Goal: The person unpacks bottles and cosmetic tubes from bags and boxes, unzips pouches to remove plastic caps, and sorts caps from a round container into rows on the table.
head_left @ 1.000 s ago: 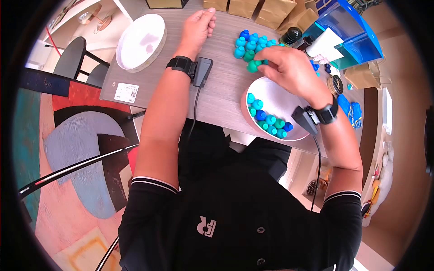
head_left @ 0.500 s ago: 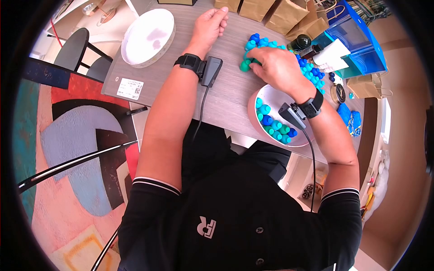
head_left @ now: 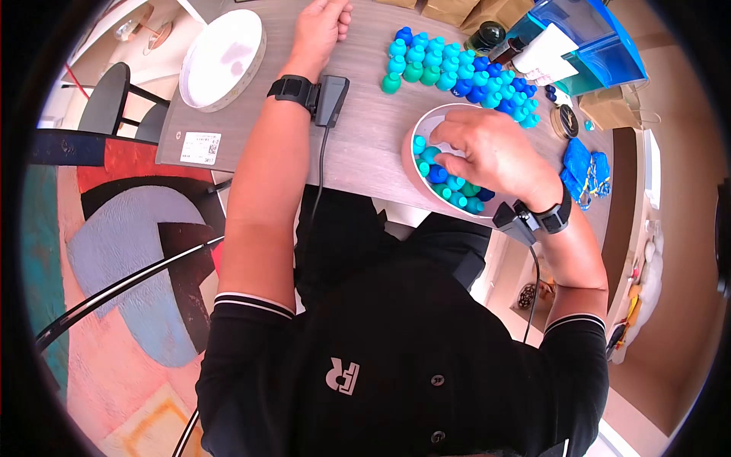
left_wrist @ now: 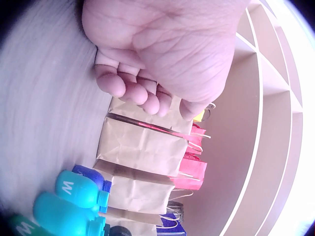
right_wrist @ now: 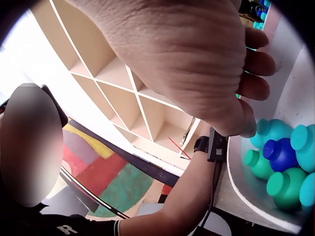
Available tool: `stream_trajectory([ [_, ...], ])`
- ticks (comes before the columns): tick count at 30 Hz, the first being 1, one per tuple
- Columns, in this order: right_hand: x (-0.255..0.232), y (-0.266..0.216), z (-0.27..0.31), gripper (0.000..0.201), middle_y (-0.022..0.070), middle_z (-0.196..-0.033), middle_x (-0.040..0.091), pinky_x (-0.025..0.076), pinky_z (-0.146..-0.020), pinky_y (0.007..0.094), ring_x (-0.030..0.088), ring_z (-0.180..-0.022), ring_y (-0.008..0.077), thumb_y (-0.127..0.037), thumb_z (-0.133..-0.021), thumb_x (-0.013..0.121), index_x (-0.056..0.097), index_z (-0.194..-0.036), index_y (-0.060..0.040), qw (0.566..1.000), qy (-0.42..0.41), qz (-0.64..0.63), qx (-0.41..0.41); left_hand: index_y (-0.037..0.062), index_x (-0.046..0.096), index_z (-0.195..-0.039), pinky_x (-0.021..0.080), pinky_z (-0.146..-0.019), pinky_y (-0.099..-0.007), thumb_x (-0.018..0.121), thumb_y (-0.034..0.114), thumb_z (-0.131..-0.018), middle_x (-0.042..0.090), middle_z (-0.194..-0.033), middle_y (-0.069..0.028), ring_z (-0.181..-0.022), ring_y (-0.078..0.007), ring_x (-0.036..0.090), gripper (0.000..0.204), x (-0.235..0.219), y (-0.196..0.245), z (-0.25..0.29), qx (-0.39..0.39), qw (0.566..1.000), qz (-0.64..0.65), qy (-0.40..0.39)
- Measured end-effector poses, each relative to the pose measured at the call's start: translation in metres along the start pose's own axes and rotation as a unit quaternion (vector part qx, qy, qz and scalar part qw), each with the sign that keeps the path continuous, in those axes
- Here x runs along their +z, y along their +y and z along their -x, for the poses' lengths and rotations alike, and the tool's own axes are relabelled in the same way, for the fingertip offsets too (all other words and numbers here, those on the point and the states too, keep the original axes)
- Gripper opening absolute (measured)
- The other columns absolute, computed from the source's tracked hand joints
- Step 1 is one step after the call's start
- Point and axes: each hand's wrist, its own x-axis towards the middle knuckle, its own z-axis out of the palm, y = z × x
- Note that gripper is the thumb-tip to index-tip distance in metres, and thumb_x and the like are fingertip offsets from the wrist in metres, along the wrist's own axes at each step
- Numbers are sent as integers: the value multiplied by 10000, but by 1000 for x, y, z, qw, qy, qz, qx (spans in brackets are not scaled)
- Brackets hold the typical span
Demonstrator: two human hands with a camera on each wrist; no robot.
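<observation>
My right hand [head_left: 487, 148] hovers over a pale round bowl [head_left: 412, 169], fingers bent downward, thumb and index tips apart beside a teal bottle [head_left: 430, 154]. Small round-bodied bottles in teal, green and blue lie inside; in the right wrist view, a blue bottle [right_wrist: 282, 154] and a green bottle [right_wrist: 286, 188] lie below the thumb. Beyond the bowl, several rows of similar bottles stand on the table, with a green bottle [head_left: 391, 82] at the near left corner. My left hand [head_left: 320, 30] rests on the table further left, fingers loosely curled and holding nothing.
A white round tray [head_left: 255, 72] lies at the table's left. Behind the rows stand brown paper bags [left_wrist: 142, 145], a dark jar [head_left: 487, 36] and a blue clear-sided box [head_left: 601, 46]. Blue packets [head_left: 576, 164] lie right of the bowl.
My right hand has left the green bottle at the near edge of the rows and moved back over the bowl. That green bottle now stands alone at the corner. The left hand stays put.
</observation>
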Motion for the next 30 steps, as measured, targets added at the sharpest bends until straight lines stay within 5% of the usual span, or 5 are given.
stream_trajectory([
  [9,3,7,4,217,113,-846,635,513,-708,432,642,-807,330,-119,-775,761,694,-970,-51,1000,11,5,-23,77,629,-884,427,-551,-229,643,371,-1006,568,-721,21,-610,-70,502,319,-8,-2,-8,-12,1000,20,-9],
  [15,-34,12,-14,193,113,-813,650,522,-673,443,663,-784,332,-190,-817,743,681,-963,-79,991,123,0,45,92,600,-874,389,-512,-214,612,371,-1026,546,-687,26,-568,-68,482,318,1,1,4,-8,1000,5,10],
  [30,15,45,-68,128,70,-887,711,553,-694,453,689,-835,314,-217,-833,717,713,-926,-129,992,58,108,29,92,613,-870,391,-503,-210,610,351,-1030,553,-680,32,-564,-58,487,304,0,-1,0,-8,1000,1,6],
])
